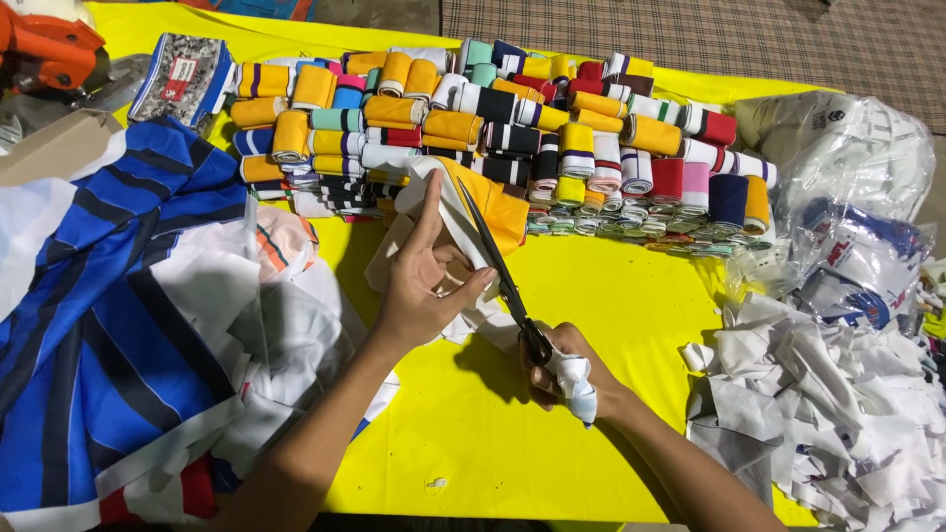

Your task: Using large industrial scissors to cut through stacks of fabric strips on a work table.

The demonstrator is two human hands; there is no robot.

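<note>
My left hand pinches a white and orange piece of fabric flat over the yellow table. My right hand, with white cloth wrapped round a finger, grips the handles of black scissors. The open blades point up and away from me, along the edge of the fabric just right of my left thumb. The scissor handles are mostly hidden inside my right fist.
Several rolled and folded knit strips in orange, white, black, red and teal are stacked across the far side. Blue striped fabric lies at the left. White scraps and clear plastic bags pile at the right.
</note>
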